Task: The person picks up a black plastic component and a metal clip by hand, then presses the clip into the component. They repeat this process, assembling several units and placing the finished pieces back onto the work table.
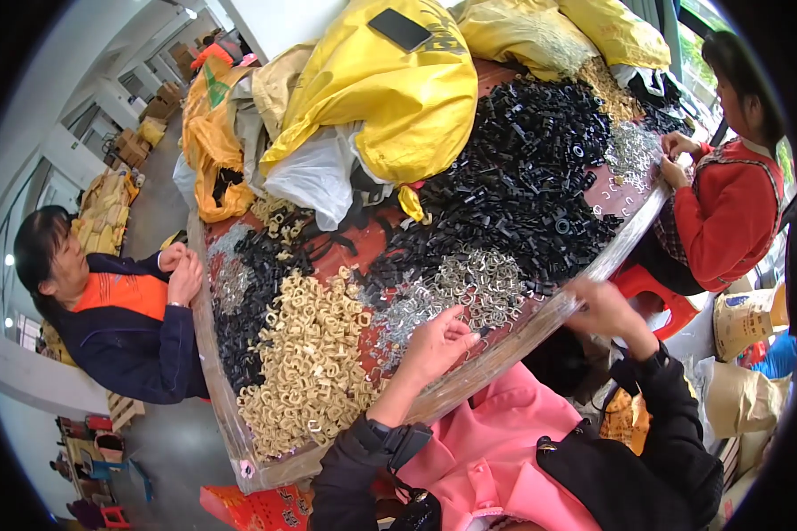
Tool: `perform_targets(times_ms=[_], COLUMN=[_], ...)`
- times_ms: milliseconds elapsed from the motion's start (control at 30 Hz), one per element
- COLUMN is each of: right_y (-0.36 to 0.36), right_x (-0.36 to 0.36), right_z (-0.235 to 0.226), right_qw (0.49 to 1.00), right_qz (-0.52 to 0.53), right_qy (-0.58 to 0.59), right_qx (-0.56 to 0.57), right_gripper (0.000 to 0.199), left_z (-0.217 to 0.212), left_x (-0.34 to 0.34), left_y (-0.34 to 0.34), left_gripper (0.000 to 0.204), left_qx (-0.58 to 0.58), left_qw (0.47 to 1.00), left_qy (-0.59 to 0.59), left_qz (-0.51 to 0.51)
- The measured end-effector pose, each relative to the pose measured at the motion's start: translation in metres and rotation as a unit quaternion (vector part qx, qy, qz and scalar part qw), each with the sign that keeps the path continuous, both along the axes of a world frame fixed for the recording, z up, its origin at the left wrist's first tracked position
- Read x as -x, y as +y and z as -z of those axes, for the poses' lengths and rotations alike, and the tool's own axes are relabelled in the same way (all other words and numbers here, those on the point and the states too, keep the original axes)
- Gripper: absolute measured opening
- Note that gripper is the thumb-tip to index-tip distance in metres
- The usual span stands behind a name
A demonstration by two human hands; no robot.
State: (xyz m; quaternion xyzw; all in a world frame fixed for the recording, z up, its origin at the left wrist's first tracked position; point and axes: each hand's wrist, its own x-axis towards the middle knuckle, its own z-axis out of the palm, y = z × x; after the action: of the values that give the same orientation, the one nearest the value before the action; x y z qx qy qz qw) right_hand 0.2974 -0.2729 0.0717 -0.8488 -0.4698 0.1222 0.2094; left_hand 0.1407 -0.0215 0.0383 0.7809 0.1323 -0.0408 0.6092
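Observation:
My left hand [440,345] is over the near edge of the table, its thumb and fingers pinched on a small black part [484,332] whose exact shape I cannot make out. Just beyond that hand is a heap of silvery metal clips [478,285], with small grey metal pieces [400,317] to its left. My right hand [607,308] is farther right, by the table's edge. Motion smears its fingers, so whether it holds anything does not show. Left of my left hand lies a big pile of beige ring-like parts [305,358]. Black plastic parts [531,168] cover much of the table beyond.
A plastic-wrapped rim [505,350] borders the red tabletop. Yellow sacks [390,97] stand at the back, one bearing a phone [400,30]. One co-worker [106,305] sits at the left side, another [726,195] at the right near a red stool [660,296]. Both handle small pieces.

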Motion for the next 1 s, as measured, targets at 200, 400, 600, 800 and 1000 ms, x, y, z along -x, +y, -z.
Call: perform_targets(times_ms=[200, 400, 600, 800, 1000], right_y=[0.033, 0.045, 0.044, 0.062, 0.088], right_x=[-0.090, -0.099, -0.098, -0.036, 0.032], right_z=[0.049, 0.055, 0.059, 0.041, 0.033], right_qw=[0.952, 0.951, 0.944, 0.923, 0.922], right_qz=[0.150, 0.178, 0.150, 0.030, -0.168], right_qy=[-0.255, -0.241, -0.278, -0.259, -0.172], right_qx=[-0.080, -0.075, -0.101, -0.283, -0.303], right_gripper=[0.033, 0.030, 0.029, 0.025, 0.025], left_z=[0.009, 0.017, 0.021, 0.019, 0.040], left_x=[-0.033, -0.035, -0.048, -0.073, -0.057], left_y=[-0.005, -0.007, -0.017, -0.037, -0.029], left_gripper=[0.052, 0.045, 0.042, 0.035, 0.029], left_qx=[0.081, 0.211, 0.281, 0.481, 0.535], left_qw=[0.997, 0.976, 0.959, 0.873, 0.840], left_qy=[-0.016, -0.042, -0.017, 0.036, 0.043], left_qz=[0.000, -0.042, -0.040, -0.075, -0.083])
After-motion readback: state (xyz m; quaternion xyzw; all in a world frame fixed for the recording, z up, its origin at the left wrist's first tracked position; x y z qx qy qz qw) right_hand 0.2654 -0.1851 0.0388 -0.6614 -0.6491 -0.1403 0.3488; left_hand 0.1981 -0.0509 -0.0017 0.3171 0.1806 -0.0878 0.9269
